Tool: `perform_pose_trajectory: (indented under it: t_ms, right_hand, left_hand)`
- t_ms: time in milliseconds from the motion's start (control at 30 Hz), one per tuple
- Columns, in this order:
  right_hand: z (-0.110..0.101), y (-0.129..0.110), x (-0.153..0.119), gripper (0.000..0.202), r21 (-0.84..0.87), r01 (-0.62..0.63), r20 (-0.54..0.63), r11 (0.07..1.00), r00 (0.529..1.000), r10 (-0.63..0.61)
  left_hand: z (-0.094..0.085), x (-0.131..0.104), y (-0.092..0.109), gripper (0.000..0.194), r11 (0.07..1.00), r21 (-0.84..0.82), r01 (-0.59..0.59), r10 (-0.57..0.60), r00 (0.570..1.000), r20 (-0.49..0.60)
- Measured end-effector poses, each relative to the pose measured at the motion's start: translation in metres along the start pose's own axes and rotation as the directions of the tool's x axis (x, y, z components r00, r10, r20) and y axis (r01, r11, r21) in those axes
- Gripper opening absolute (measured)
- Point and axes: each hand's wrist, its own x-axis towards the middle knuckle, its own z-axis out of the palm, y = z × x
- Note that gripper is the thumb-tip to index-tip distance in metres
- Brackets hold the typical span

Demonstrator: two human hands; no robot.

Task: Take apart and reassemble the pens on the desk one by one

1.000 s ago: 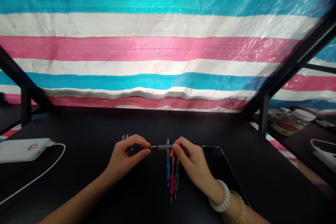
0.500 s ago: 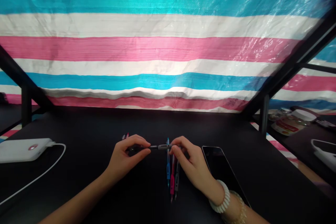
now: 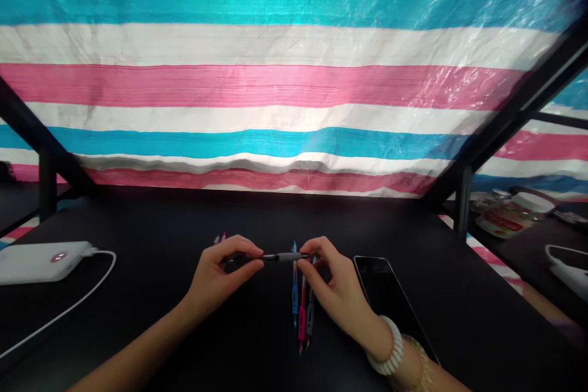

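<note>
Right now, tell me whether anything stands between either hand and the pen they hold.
Nothing visible does: the left hand and right hand both pinch the held pen directly. The blue pen shows behind it, and the pink pen and grey pen lie beside that, none in between.

A flat, matte black tabletop (image 3: 151, 214) is the landmark here. Behind its far edge rises a glossy, creased plastic sheet banded in turquoise, white and pink (image 3: 275, 86), its lowest stripe rippling just above that edge. Light glows brightest through the turquoise at the top, with glints to the upper right, while the tabletop lies in shadow. Straight black slanting bars (image 3: 487, 135) climb outward from both far corners of the tabletop. Another dark surface (image 3: 521, 254) stands to the tabletop's right.
</note>
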Motion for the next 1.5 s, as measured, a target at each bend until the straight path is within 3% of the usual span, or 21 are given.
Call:
perform_pose_trajectory:
  t_ms: [433,833,1133,1367,1500]
  right_hand:
    - [-0.002,-0.001,0.001,0.031,-0.155,0.132,0.087,0.979,0.989,-0.119]
    - [0.004,0.003,-0.004,0.036,-0.250,0.200,0.136,0.947,0.976,-0.170]
    - [0.009,0.006,-0.004,0.043,-0.059,-0.020,0.198,0.998,0.980,0.031]
    - [0.008,0.003,-0.001,0.047,0.083,-0.199,0.291,0.976,0.942,0.168]
    - [0.007,0.003,0.001,0.049,0.121,-0.249,0.320,0.961,0.926,0.200]
  left_hand:
    - [-0.001,0.000,-0.002,0.008,1.000,-0.004,0.006,-0.006,0.999,0.054]
    - [0.002,0.003,-0.001,0.008,0.968,0.144,-0.205,0.200,0.979,0.043]
    - [0.003,-0.002,-0.001,0.015,0.843,0.317,-0.434,0.455,0.890,0.006]
    - [0.004,-0.003,0.003,0.023,0.739,0.438,-0.512,0.584,0.811,-0.037]
    - [0.004,-0.003,0.001,0.025,0.724,0.471,-0.505,0.591,0.806,-0.045]
